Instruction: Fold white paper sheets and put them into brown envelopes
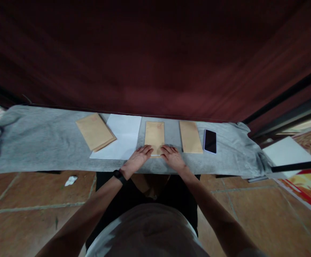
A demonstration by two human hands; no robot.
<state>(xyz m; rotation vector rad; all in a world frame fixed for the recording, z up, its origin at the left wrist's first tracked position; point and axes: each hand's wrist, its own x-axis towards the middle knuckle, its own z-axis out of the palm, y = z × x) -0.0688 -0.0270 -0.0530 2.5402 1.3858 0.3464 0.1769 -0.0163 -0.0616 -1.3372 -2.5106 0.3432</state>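
A brown paper envelope [154,134] lies lengthwise in front of me on the grey cloth. A thin white strip, apparently paper, shows at its near end. My left hand [141,154] holds the near left corner, fingers together and bent over the edge. At the near right corner, my right hand [172,155] grips the same envelope in a like way. My fingers partly cover both corners. To the left are white sheets of paper [123,137], with a stack of brown envelopes [95,131] lying askew partly on them. Another brown envelope [191,137] lies to the right.
A phone [210,141] with a dark screen lies right of the envelopes. The grey cloth [43,139] covers a narrow bench or table against a dark red fabric wall [155,71]. A white board-like item [287,151] stands at far right. Crumpled white tissue [71,181] lies on the tiled floor.
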